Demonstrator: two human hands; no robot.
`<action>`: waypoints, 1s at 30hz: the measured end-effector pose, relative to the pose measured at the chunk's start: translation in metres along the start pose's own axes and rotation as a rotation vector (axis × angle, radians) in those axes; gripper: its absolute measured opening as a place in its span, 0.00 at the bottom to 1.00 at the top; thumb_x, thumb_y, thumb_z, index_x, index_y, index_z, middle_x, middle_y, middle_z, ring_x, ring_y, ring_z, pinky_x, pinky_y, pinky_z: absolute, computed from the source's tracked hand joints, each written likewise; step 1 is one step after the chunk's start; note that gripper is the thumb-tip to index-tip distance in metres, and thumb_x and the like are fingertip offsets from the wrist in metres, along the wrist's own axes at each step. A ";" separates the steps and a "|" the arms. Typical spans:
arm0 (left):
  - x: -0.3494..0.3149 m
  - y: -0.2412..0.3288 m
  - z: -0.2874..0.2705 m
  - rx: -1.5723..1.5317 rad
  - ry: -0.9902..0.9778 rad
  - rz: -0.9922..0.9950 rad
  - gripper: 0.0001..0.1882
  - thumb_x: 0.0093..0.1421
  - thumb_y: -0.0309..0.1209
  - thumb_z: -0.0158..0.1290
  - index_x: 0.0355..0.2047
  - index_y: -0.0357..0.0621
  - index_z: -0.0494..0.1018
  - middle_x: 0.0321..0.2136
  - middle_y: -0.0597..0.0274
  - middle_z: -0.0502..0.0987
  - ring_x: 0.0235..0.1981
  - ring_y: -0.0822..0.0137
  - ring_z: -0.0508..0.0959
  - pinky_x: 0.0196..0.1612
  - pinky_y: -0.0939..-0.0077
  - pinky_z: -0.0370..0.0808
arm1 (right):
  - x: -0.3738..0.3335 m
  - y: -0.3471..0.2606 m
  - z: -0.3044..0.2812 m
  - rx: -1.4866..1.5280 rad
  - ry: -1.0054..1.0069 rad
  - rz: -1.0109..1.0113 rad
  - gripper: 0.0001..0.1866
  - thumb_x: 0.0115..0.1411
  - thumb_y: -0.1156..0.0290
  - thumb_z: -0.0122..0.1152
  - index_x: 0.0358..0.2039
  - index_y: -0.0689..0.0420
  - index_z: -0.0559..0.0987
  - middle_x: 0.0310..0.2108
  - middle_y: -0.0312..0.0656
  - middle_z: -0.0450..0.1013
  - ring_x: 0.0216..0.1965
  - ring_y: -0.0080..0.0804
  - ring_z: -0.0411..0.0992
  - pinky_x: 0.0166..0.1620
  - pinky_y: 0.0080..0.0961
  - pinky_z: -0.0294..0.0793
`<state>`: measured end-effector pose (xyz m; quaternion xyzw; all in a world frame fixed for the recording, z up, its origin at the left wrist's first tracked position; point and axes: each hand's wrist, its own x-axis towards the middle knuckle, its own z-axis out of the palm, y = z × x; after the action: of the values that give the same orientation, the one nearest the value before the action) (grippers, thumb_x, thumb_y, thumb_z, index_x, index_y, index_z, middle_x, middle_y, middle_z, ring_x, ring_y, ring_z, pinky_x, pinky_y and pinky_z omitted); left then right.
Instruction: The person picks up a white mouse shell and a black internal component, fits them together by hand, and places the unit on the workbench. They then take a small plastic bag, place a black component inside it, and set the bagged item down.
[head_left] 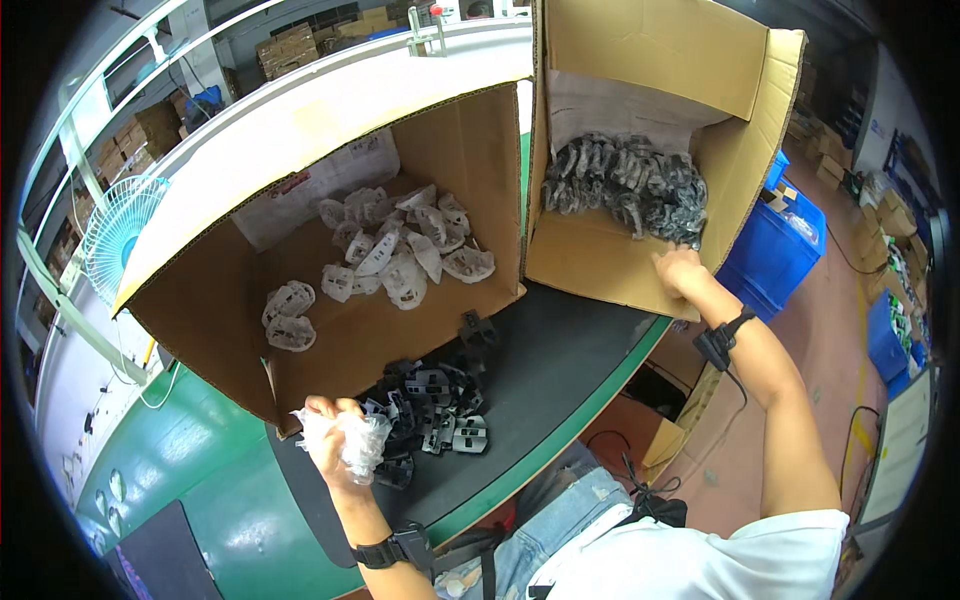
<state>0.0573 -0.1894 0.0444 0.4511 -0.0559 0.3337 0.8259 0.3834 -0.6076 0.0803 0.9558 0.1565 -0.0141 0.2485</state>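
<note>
My left hand [338,452] is closed around crumpled clear plastic bags [366,440], at the near corner of the left cardboard box. Right beside it, black plastic parts [425,400] lie heaped on the dark mat, one of them greyer and shinier. My right hand [682,272] reaches into the right cardboard box [600,262], its fingers curled at the near edge of a pile of dark parts in clear bags [630,185]. The fingertips are partly hidden, and what they grip is not clear. Inside the left cardboard box [430,345] lie several whitish parts in clear wrapping [400,245].
Both boxes lie with their openings toward me on the dark mat [560,340] of a green-edged table. Blue bins [770,250] stand on the floor at the right. A light-blue fan [122,235] and a white rail are at the left.
</note>
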 end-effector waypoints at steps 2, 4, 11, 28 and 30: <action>-0.001 -0.003 -0.006 0.006 -0.023 -0.022 0.17 0.48 0.31 0.57 0.34 0.45 0.61 0.30 0.55 0.68 0.28 0.68 0.70 0.28 0.81 0.73 | 0.003 0.007 0.005 -0.008 -0.099 -0.075 0.25 0.47 0.71 0.61 0.48 0.61 0.72 0.43 0.50 0.74 0.46 0.41 0.73 0.49 0.35 0.73; -0.002 -0.007 -0.008 0.032 -0.013 -0.012 0.16 0.48 0.30 0.56 0.34 0.44 0.62 0.30 0.55 0.68 0.28 0.68 0.71 0.28 0.81 0.72 | 0.007 0.004 -0.001 0.107 -0.121 0.031 0.28 0.45 0.71 0.61 0.50 0.60 0.71 0.45 0.53 0.73 0.48 0.44 0.72 0.51 0.37 0.71; -0.009 -0.003 0.001 0.232 0.099 -0.054 0.21 0.48 0.31 0.60 0.41 0.38 0.68 0.28 0.59 0.73 0.28 0.70 0.73 0.33 0.79 0.71 | -0.059 -0.069 -0.084 1.270 0.270 -0.551 0.24 0.42 0.78 0.51 0.45 0.59 0.73 0.36 0.49 0.75 0.41 0.41 0.74 0.46 0.32 0.72; -0.011 0.006 0.027 0.346 0.073 -0.116 0.06 0.55 0.27 0.57 0.24 0.41 0.72 0.21 0.72 0.70 0.25 0.80 0.68 0.32 0.83 0.65 | -0.108 -0.255 -0.148 1.692 -0.425 -1.040 0.27 0.68 0.52 0.39 0.34 0.64 0.77 0.27 0.33 0.73 0.29 0.17 0.66 0.35 0.22 0.69; -0.010 0.005 0.025 0.389 0.083 -0.080 0.08 0.55 0.27 0.56 0.21 0.42 0.70 0.21 0.73 0.68 0.23 0.80 0.65 0.30 0.84 0.62 | -0.110 -0.255 -0.150 1.880 -0.438 -1.002 0.25 0.68 0.53 0.39 0.34 0.63 0.77 0.28 0.33 0.73 0.30 0.16 0.67 0.37 0.19 0.69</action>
<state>0.0519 -0.2120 0.0586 0.5899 0.0616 0.3233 0.7373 0.1932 -0.3567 0.1032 0.5681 0.4076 -0.3981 -0.5939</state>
